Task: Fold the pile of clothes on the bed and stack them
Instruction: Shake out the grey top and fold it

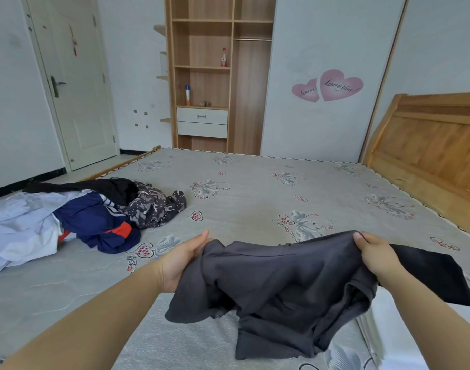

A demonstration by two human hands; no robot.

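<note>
A dark grey garment (pixel 281 284) hangs crumpled between my two hands above the near edge of the bed (pixel 255 198). My left hand (pixel 180 260) grips its left upper edge and my right hand (pixel 375 256) grips its right upper edge. The pile of clothes (pixel 76 214) lies at the left side of the mattress: a pale blue-white piece, a navy jacket with orange and white trim, a black item and a patterned grey-brown piece. A black garment (pixel 431 273) lies flat on the mattress to the right, partly hidden behind my right hand.
The wooden headboard (pixel 436 150) rises at the right. Behind the bed stand an open wooden wardrobe (pixel 217 76) with bottles on its shelves and a white door (pixel 76 89) at the left. The mattress middle shows only its flower print.
</note>
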